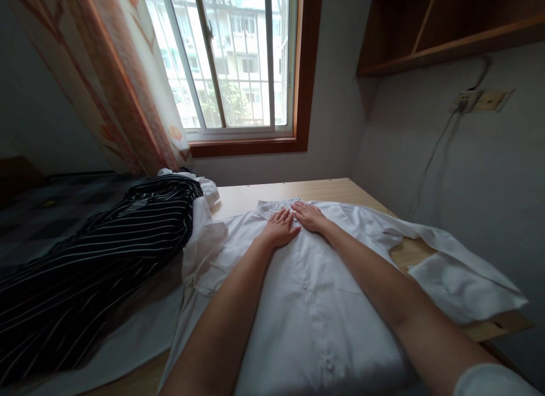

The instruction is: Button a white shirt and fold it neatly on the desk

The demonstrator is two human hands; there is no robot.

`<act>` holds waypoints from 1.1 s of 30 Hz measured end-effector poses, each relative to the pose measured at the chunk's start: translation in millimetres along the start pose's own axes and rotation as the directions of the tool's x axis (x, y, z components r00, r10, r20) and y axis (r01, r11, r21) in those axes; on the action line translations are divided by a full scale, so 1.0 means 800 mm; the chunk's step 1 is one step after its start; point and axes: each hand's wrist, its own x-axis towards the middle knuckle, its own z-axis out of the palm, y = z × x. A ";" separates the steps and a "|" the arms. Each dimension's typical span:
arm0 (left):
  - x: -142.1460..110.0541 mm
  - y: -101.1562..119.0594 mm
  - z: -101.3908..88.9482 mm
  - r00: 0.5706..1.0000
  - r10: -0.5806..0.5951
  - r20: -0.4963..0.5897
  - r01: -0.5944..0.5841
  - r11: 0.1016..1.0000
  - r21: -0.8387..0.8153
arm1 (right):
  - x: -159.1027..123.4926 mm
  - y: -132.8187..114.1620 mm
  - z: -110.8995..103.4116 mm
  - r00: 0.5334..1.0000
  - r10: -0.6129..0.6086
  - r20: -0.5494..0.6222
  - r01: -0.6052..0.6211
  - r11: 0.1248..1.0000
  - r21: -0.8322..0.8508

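Leaning over a pale wooden table, someone rests both palms on a white shirt spread front side up, its collar toward the window. The left hand lies flat just below the collar; the right hand rests beside it, fingertips near the neckline. The fingers of both are extended and relaxed, pinching no cloth. I'd guess the hands sit so close together to bear on the front near the top button. The shirt's front runs toward the wearer of the camera, perhaps so the whole button line is within reach, while one sleeve is laid out to the right, likely to keep it off the body.

On the left, a black striped garment lies in a heap over more white cloth; I can't tell whether that belongs to the shirt. Beyond it are dark checked bedding and a patterned curtain. Wooden shelves hang above a wall socket.
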 end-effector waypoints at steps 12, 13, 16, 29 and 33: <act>-0.003 0.002 -0.002 1.000 0.001 0.004 -0.001 1.000 0.014 | 0.027 -0.015 -0.001 0.983 0.179 0.042 -0.179 0.984 -0.005; -0.004 0.002 -0.003 1.000 0.000 0.010 0.000 1.000 0.016 | 0.028 -0.016 -0.001 0.981 0.191 0.037 -0.191 0.982 -0.006; -0.005 0.004 -0.005 1.000 -0.001 0.021 0.001 1.000 0.016 | 0.031 -0.016 0.000 0.976 0.215 0.031 -0.215 0.977 -0.009; -0.035 0.002 -0.006 1.000 -0.006 0.001 0.006 1.000 -0.011 | 0.030 -0.015 0.000 0.977 0.215 0.019 -0.215 0.976 0.024; -0.071 0.002 -0.011 0.999 0.011 0.031 -0.011 1.000 0.000 | 0.028 -0.014 0.000 0.979 0.202 0.009 -0.202 0.979 0.031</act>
